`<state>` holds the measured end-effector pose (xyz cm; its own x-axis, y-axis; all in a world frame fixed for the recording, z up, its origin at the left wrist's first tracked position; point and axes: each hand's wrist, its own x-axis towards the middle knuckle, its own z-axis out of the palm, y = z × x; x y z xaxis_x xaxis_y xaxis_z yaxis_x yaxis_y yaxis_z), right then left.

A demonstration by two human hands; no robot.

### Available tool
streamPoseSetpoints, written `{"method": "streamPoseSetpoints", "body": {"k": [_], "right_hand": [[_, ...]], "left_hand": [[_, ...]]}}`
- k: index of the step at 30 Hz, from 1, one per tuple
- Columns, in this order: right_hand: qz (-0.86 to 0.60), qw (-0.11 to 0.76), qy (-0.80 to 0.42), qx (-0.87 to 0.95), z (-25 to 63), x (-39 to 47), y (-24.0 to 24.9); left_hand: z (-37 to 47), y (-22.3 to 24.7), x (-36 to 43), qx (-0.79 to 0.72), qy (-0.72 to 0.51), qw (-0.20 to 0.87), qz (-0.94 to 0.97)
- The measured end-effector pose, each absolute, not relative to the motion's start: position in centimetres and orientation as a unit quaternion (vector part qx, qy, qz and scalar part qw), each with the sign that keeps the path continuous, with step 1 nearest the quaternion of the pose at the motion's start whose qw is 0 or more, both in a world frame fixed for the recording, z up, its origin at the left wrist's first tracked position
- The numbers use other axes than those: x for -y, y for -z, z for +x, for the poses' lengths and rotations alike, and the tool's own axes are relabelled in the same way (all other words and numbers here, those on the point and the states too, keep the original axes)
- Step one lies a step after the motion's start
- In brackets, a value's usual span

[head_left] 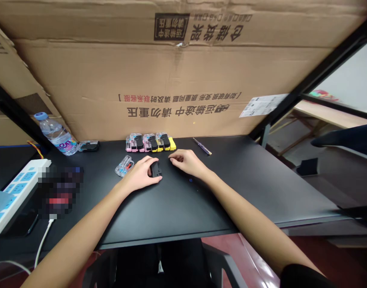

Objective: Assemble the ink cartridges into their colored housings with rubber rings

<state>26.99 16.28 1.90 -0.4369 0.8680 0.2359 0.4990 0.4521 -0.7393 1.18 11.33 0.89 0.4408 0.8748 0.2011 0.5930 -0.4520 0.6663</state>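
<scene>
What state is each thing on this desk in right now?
left hand: fingers closed on the small black part
small black part: held, resting on the black desk
right hand: empty, fingertips on the desk
row of cartridges: lined up at the cardboard
clear cartridge: lying loose, untouched
screwdriver: lying flat, unused
water bottle: capped, leaning
power strip: one cable plugged in

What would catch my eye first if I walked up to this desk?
Probably the big brown cardboard sheet with upside-down print, standing behind the black desk. Next, the row of pink, yellow and black plastic cartridges at its foot. In front, the left hand grips a small black plastic part, while the right hand rests alongside.
</scene>
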Motion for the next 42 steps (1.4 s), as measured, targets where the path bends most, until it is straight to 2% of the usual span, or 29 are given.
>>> {"method": "streamPoseSetpoints", "body": {"k": [4,8,15,30,39,42], "right_hand": [[-0.391,0.338,-0.494,0.699,25.1,-15.2,-1.7],[-0.385,0.344,-0.56,0.648,24.0,-14.6,-1.1],[-0.385,0.323,-0.556,0.662,23.4,-14.0,-1.2],[-0.409,0.345,-0.615,0.58,22.3,-13.5,-0.7],[-0.424,0.326,-0.59,0.605,23.2,-14.3,-0.2],[-0.434,0.308,-0.539,0.653,23.9,-14.9,-0.1]], "left_hand": [[1.3,-0.6,-11.4,-0.468,-0.288,0.26,0.794],[1.4,-0.3,-11.6,-0.472,-0.296,0.259,0.789],[1.3,0.0,-11.7,-0.461,-0.308,0.273,0.786],[1.3,0.2,-11.8,-0.45,-0.301,0.279,0.793],[1.3,-1.7,-10.9,-0.448,-0.279,0.244,0.814],[0.8,-4.2,-10.3,-0.495,-0.243,0.156,0.82]]}}
